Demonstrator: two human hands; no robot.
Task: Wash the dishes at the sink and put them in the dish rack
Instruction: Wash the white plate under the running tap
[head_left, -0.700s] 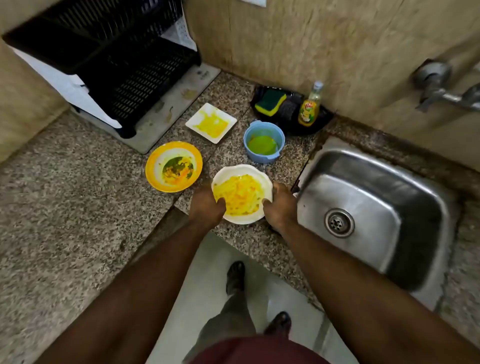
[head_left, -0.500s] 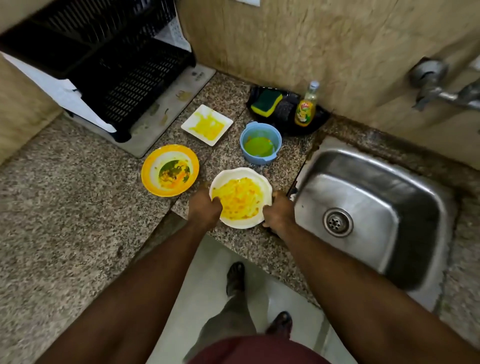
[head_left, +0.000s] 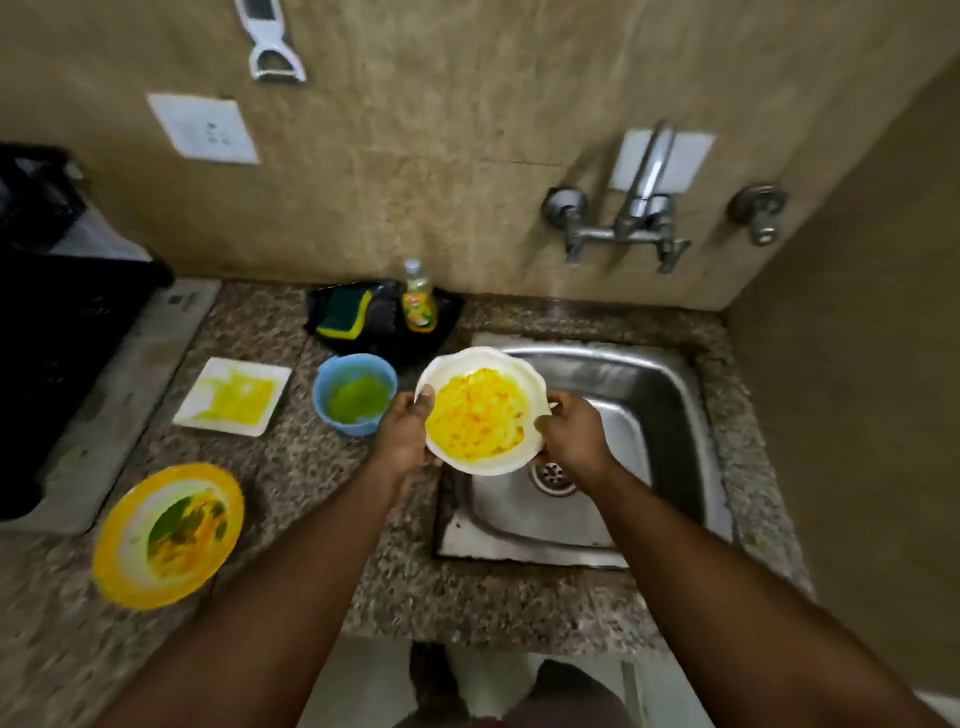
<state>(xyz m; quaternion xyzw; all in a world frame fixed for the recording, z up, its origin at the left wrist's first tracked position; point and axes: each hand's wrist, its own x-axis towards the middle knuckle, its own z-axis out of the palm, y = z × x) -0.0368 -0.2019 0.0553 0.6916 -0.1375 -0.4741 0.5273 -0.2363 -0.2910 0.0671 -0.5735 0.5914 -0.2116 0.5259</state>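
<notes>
A white scalloped plate (head_left: 480, 410) smeared with yellow food hangs over the left edge of the steel sink (head_left: 644, 405). My left hand (head_left: 408, 434) grips its left rim and my right hand (head_left: 574, 434) grips its right rim. On the granite counter to the left stand a blue bowl (head_left: 356, 395) with green residue, a white square plate (head_left: 234, 397) with yellow smears, and a yellow-rimmed plate (head_left: 169, 535) with green and orange leftovers. The black dish rack (head_left: 57, 322) sits at the far left, partly cut off.
A wall tap (head_left: 636, 208) juts out above the sink. Behind the blue bowl a black tray (head_left: 384, 343) holds a green-yellow sponge (head_left: 345, 314) and a dish soap bottle (head_left: 418, 301). A peeler (head_left: 270, 41) hangs on the wall. The drain (head_left: 553, 475) is uncovered.
Both hands have lifted the white plate off the counter and carried it right, over the sink's edge. The camera view has swung toward the sink and tap.
</notes>
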